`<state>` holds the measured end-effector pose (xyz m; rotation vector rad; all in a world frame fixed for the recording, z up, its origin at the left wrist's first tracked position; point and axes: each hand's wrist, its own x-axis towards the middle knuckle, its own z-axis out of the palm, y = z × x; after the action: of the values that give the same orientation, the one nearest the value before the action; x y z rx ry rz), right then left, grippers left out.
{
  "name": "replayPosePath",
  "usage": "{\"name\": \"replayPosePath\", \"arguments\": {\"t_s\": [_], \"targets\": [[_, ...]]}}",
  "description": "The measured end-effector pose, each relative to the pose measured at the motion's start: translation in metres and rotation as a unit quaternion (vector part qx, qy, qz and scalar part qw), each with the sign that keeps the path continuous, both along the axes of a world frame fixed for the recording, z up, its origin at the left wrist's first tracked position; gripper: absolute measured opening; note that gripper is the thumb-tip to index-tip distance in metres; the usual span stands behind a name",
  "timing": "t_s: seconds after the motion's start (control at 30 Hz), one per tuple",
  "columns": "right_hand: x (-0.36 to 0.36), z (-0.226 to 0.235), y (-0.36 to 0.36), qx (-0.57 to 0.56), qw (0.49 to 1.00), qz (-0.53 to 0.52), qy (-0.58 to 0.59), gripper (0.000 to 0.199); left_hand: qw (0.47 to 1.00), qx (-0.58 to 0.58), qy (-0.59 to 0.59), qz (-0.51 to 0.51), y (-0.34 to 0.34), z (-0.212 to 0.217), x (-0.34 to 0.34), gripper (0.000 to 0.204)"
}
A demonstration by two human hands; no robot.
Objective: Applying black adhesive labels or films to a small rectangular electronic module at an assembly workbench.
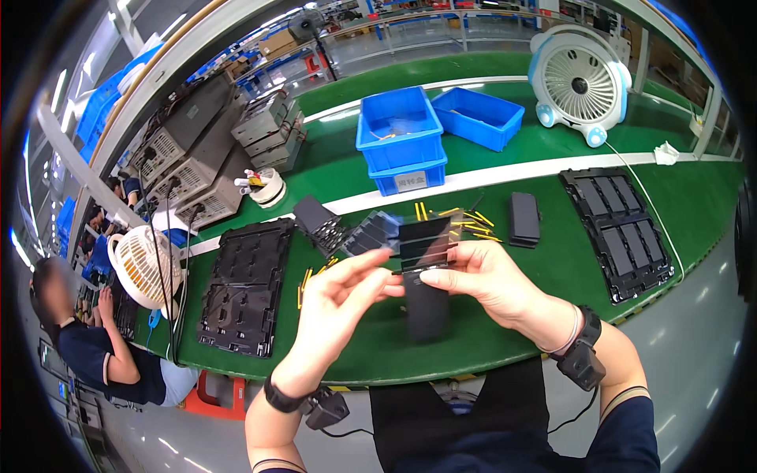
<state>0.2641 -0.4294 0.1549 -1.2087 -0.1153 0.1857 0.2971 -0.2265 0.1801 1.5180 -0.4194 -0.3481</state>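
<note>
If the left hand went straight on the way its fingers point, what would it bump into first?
Most likely the black panel held in the right hand, right by the left hand's fingertips; this view doesn't settle whether they already touch.

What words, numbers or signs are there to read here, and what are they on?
White label on the lower stacked blue bin: a row of dark printed characters, which I won't copy out.
Dark flat piece in the right hand: tiny pale marks, too small to read.
Anything else is too small or blurred to read.
</note>
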Motion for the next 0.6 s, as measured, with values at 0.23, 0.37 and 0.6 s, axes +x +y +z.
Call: {"name": "replayPosePath", "arguments": {"t_s": [0.23, 0.37, 0.6], "targets": [[0.025, -0.013, -0.001, -0.030, 0.998, -0.019, -0.043, 0.022, 1.000, -0.013, 0.025, 0.011, -0.005, -0.023, 0.025, 0.023], [0.037, -0.025, -0.002, -0.029, 0.999, -0.036, -0.027, 0.020, 0.998, -0.056, 0.036, 0.009, -0.010, -0.043, 0.031, 0.022], [0.035, -0.026, -0.002, 0.006, 0.998, -0.047, -0.048, 0.028, 0.998, -0.064, -0.006, 0.000, -0.009, -0.046, 0.026, 0.020]]}}
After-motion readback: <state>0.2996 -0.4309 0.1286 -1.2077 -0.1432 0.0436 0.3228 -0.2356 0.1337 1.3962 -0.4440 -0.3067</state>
